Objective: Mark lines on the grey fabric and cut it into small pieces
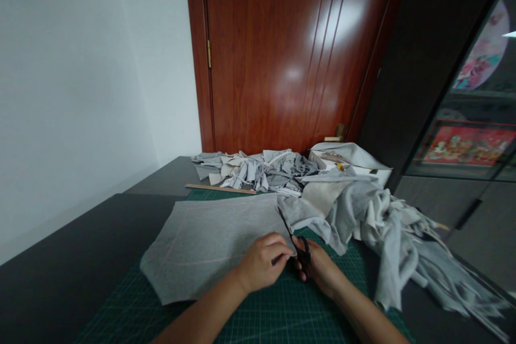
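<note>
A piece of grey fabric (217, 231) with pale drawn lines lies flat on the green cutting mat (322, 306). My right hand (318, 266) is wrapped round the handles of black scissors (304, 253), whose blades point away from me along the fabric's right edge. Close beside them, my left hand (264, 260) is closed with its fingertips pinching the fabric's near right corner. A small dark stick-like thing pokes out between the left fingers; its kind I cannot make out.
Behind the mat lies a wooden ruler-like strip (220, 188) before a heap of grey scraps (258, 169). A white box (377, 174) with cloth over it stands back right. Crumpled grey cloth (366, 209) spreads down the right side of the black table (80, 258).
</note>
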Demonstrator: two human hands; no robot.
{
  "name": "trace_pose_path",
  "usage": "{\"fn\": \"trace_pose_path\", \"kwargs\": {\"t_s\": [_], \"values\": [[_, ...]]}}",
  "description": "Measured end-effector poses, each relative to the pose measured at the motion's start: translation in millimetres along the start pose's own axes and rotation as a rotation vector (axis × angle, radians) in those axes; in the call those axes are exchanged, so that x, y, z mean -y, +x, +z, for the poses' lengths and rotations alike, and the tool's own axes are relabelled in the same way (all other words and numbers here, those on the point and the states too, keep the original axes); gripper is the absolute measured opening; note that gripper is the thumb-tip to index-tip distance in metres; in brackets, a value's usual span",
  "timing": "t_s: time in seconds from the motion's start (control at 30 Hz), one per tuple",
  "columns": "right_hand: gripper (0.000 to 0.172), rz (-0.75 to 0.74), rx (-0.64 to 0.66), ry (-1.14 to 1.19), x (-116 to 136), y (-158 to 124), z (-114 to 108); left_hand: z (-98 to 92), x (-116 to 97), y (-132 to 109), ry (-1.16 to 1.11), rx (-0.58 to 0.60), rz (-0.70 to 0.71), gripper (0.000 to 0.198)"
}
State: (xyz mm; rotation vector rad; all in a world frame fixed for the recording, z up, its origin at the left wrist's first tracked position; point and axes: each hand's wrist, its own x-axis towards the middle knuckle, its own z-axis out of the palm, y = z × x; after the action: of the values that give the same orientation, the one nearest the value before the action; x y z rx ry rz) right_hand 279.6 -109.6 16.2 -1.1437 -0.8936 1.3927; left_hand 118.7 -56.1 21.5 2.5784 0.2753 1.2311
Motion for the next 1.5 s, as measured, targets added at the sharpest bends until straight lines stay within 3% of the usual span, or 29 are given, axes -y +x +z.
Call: {"fn": "trace_pose_path", "kwargs": {"t_s": [0.87, 1.03, 1.23, 1.5], "values": [[0.049, -0.063, 0.027, 0.001, -5, 4, -4, -1.0, -2, 2, -0.015, -0.009, 0.028, 0.017], [0.047, -0.006, 0.024, 0.068, 0, 1, -10, -1.1, -2, 1, 0.012, -0.025, 0.013, 0.017], [0.041, 0.165, 0.111, 0.043, 7, -2, -19, -0.4, 0, 1, 0.022, -0.028, 0.014, 0.018], [0.037, 0.177, 0.16, 0.076, 6, 4, -23, 0.7, -4, 1, 0.01, -0.002, 0.038, 0.018]]}}
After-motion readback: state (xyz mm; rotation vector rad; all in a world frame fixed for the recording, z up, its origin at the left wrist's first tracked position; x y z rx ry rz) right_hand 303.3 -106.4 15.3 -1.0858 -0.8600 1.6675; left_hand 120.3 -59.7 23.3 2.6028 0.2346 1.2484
